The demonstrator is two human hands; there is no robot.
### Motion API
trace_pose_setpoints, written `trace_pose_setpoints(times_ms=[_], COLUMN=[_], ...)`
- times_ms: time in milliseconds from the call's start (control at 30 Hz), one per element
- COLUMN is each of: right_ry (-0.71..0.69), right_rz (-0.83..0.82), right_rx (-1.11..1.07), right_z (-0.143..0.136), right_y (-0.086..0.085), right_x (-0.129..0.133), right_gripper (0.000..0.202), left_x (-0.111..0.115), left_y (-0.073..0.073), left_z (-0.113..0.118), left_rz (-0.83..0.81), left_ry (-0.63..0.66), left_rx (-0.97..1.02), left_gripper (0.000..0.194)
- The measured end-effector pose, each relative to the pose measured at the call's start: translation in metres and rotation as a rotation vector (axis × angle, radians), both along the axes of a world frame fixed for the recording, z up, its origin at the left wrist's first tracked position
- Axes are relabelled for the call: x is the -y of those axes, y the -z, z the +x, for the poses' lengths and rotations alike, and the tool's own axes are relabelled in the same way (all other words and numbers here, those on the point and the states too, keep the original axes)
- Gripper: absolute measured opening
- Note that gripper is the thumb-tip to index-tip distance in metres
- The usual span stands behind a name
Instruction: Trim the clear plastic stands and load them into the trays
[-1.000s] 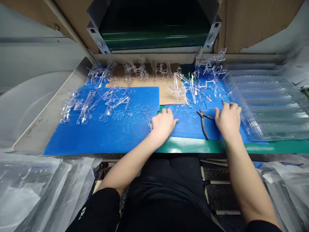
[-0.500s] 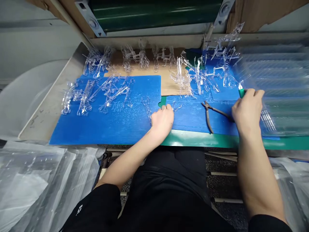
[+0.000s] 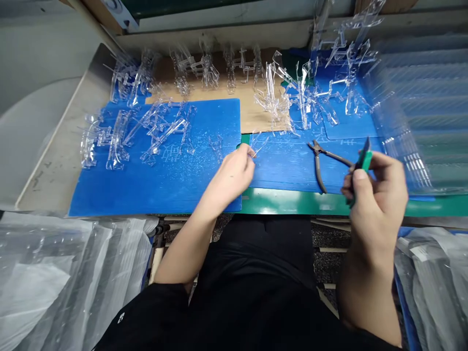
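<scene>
The right hand point(image 3: 382, 195) is closed around a green knife point(image 3: 367, 160); the left hand point(image 3: 234, 171) pinches a clear plastic piece point(image 3: 260, 147) over a blue sheet point(image 3: 288, 170); pliers point(image 3: 318, 163) lie between them; far back, more clear pieces point(image 3: 208, 69) sit on brown cardboard point(image 3: 258, 116).

Right hand point(image 3: 380, 195) has turned thumb-up — green-handled knife point(image 3: 361, 168) now lifted in its grip, blade pointing up. View shifted too — green roller point(image 3: 190, 5) mostly out of frame at top.

Plastic-wrapped stack point(image 3: 91, 273) at lower left, apparently a green roller point(image 3: 190, 5) above.
</scene>
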State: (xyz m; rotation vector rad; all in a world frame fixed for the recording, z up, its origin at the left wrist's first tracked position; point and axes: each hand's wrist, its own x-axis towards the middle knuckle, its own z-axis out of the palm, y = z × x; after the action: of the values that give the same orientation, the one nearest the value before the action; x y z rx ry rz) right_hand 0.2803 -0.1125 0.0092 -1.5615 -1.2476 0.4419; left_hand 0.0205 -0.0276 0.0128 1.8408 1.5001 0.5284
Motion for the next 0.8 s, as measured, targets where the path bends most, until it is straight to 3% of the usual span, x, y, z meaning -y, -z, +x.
trace_pose_setpoints(times_ms=[67, 133, 233, 367, 600, 800], right_ry=[-0.084, -0.077, -0.090, -0.211, -0.264, -0.278], right_rz=[0.040, 0.077, -0.046, -0.262, -0.315, -0.401], right_rx=[-0.353, -0.535, -0.564, -0.616, -0.625, -0.615], right_z=[-0.025, -0.051, -0.081, -0.098, -0.096, -0.098], right_y=[0.001, 0.005, 0.014, 0.023, 0.017, 0.024], right_x=[0.014, 0.025, 0.040, 0.054, 0.053, 0.050], right_gripper=[0.026, 0.024, 0.024, 0.029, 0.028, 0.033], left_x=[0.007, 0.020, 0.039, 0.047, 0.053, 0.049], left_y=[0.001, 0.000, -0.003, -0.009, -0.011, -0.008], left_z=[-0.008, -0.005, 0.008, 0.017, 0.018, 0.010], left_rz=[-0.128, -0.257, -0.348, -0.325, -0.254, -0.219], left_ry=[-0.054, -0.116, -0.179, -0.204, -0.214, -0.213], left_rx=[0.555, 0.979, 1.256, 1.321, 1.231, 1.270], left_gripper=[0.007, 0.009, 0.018, 0.018, 0.014, 0.022])
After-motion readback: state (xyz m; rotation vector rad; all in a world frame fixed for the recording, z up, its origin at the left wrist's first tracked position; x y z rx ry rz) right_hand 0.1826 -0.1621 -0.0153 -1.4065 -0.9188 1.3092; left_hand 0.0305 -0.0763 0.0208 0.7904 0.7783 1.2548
